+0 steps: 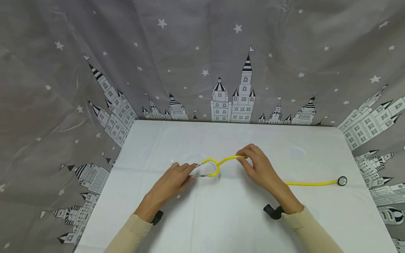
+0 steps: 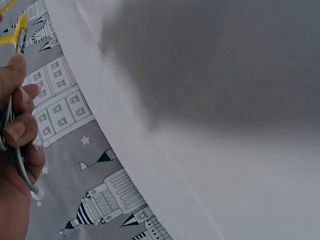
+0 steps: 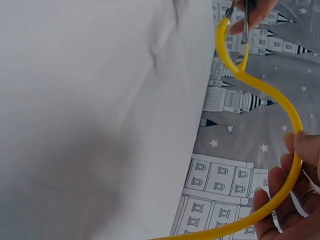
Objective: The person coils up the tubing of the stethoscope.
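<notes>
A stethoscope with yellow tubing (image 1: 225, 160) stretches between both hands above the white table. My left hand (image 1: 174, 181) grips its metal ear tubes; in the left wrist view the fingers (image 2: 22, 127) curl round them. Part of the ear tubes is hidden by that hand. With thumb and fingertips my right hand (image 1: 257, 167) pinches the tubing past the Y-shaped fork; the right wrist view shows the yellow tube (image 3: 280, 197) running across its fingers. Beyond the right forearm the tube continues to the round chest piece (image 1: 342, 181), at the table's right side.
The white-covered table (image 1: 215, 218) meets a grey cloth backdrop (image 1: 190, 84) printed with castles and stars at the back and sides. A black wrist mount (image 1: 273, 212) sticks out beside the right wrist, and another black piece (image 1: 157, 218) shows at the left wrist.
</notes>
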The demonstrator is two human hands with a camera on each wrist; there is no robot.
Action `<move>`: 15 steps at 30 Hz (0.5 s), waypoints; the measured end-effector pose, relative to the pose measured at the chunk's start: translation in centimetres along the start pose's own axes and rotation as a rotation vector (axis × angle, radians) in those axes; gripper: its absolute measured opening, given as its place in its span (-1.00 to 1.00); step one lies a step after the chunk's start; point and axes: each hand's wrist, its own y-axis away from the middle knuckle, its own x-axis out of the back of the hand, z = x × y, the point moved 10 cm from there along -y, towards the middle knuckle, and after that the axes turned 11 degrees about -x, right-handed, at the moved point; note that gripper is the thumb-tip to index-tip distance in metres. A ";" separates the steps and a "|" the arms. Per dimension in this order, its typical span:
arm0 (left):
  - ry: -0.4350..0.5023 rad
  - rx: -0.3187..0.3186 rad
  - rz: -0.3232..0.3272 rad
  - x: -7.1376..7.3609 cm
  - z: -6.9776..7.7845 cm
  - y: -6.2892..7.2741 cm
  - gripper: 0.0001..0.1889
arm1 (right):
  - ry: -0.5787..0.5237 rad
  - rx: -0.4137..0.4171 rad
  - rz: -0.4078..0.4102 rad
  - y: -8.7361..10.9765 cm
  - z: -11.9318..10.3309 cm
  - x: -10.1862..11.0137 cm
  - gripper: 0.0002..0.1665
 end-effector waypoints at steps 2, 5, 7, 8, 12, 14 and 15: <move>-0.020 -0.006 -0.008 0.0 0.3 -0.3 -0.56 | -0.008 0.011 -0.008 0.0 -0.3 -0.1 -0.88; -0.032 -0.014 -0.006 -0.1 0.6 -0.6 -0.59 | -0.022 0.032 -0.024 0.0 -0.9 -0.2 -0.89; -0.036 -0.023 0.003 -0.1 0.8 -0.8 -0.60 | -0.028 0.046 -0.029 0.1 -1.3 -0.3 -0.90; -0.035 -0.029 0.007 -0.1 1.0 -0.9 -0.60 | -0.031 0.052 -0.033 0.1 -1.5 -0.3 -0.90; -0.014 -0.041 0.009 -0.3 1.6 -1.2 -0.61 | -0.030 0.069 -0.059 0.2 -2.3 -0.7 -0.89; -0.004 -0.041 -0.004 -0.5 2.0 -1.5 -0.62 | -0.029 0.076 -0.077 0.3 -2.6 -1.1 -0.88; 0.001 -0.044 -0.009 -0.5 2.2 -1.7 -0.61 | -0.027 0.080 -0.084 0.4 -2.8 -1.2 -0.88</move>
